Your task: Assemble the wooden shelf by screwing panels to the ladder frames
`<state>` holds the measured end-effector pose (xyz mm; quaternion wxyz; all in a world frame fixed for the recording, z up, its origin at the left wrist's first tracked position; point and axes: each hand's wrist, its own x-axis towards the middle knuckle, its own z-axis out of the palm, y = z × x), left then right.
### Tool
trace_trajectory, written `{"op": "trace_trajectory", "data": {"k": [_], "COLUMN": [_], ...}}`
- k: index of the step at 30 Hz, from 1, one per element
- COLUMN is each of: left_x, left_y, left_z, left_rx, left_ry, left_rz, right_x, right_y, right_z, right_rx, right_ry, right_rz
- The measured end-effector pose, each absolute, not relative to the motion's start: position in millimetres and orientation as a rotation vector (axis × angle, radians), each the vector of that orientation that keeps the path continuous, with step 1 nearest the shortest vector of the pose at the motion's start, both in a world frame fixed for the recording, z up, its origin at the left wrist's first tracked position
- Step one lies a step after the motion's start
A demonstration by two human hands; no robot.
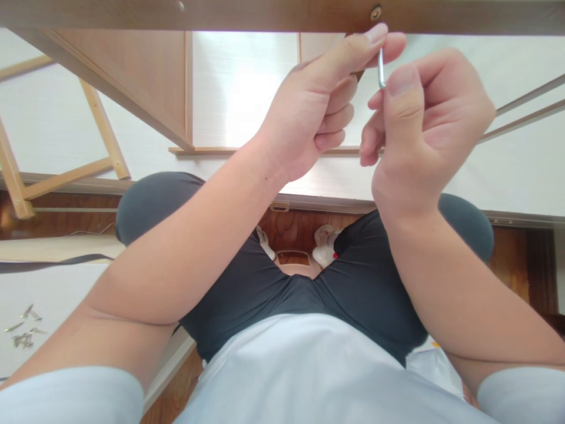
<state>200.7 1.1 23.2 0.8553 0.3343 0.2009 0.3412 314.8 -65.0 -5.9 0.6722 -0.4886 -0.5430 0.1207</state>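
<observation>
Silver L-shaped metal hex key [381, 69] was pinched between both hands | left hand [322, 106] and right hand [428, 123] closed on it, just under round brass-coloured bolt head [375, 12] in light wooden rail [265, 15] | bolt looked seated; tightening seemed unfinished | loose screws [24, 327] lay well apart.

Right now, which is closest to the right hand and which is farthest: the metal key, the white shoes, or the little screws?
1. Metal key: pinched in the right hand, up top.
2. White shoes: below, between the knees.
3. Little screws: far lower left, on the white sheet.
</observation>
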Motion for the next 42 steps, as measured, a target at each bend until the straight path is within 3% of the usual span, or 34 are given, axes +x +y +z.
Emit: {"op": "trace_trajectory", "data": {"k": [15, 32, 42], "left_x": [198.7, 198.1, 206.0], "left_y": [-1.1, -3.0, 0.2], "left_z": [25.8, 22.6, 19.6], "left_rx": [0.438, 0.443, 0.788], "left_ry": [0.656, 0.532, 0.372], "left_rz": [0.709, 0.775, 0.815], "right_x": [315.4, 315.3, 329.4], "right_y": [-67.9, -63.6, -60.9], "right_z": [2.1, 9.3, 2.5], "right_rx": [-1.206, -1.105, -1.083], "right_ry": [-1.325, -1.364, -1.461], "right_rz": [0.092, 0.03, -0.033]}}
